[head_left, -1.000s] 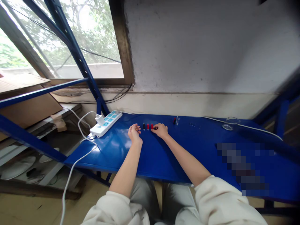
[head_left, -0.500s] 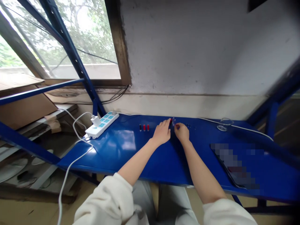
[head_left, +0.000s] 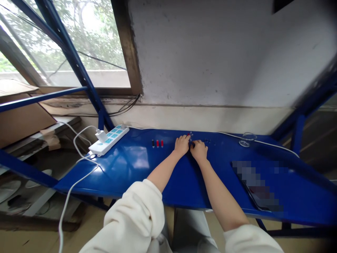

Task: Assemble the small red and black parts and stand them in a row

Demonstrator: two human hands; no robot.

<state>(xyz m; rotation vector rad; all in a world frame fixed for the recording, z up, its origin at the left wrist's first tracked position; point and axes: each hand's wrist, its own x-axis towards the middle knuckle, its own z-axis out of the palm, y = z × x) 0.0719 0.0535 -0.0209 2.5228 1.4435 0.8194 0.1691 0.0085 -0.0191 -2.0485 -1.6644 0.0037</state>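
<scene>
My left hand [head_left: 181,145] and my right hand [head_left: 199,151] rest side by side near the back of a blue metal table [head_left: 137,168]. Their fingers curl around a small red and clear piece [head_left: 190,135] that pokes out between the fingertips. What each hand grips is too small to make out. To the left of my left hand stands a short row of three small pieces [head_left: 157,143], one black and two red, with nothing touching them.
A white power strip [head_left: 109,140] with a plugged white cable lies at the table's back left. A thin white wire with clear loops [head_left: 246,140] runs along the back right. A blurred flat item [head_left: 256,184] lies at the right. Blue shelf beams and cardboard [head_left: 23,119] stand left.
Both hands left the row of black and red pieces and moved right to the red and clear piece. They now sit closer together, fingers curled on it.
</scene>
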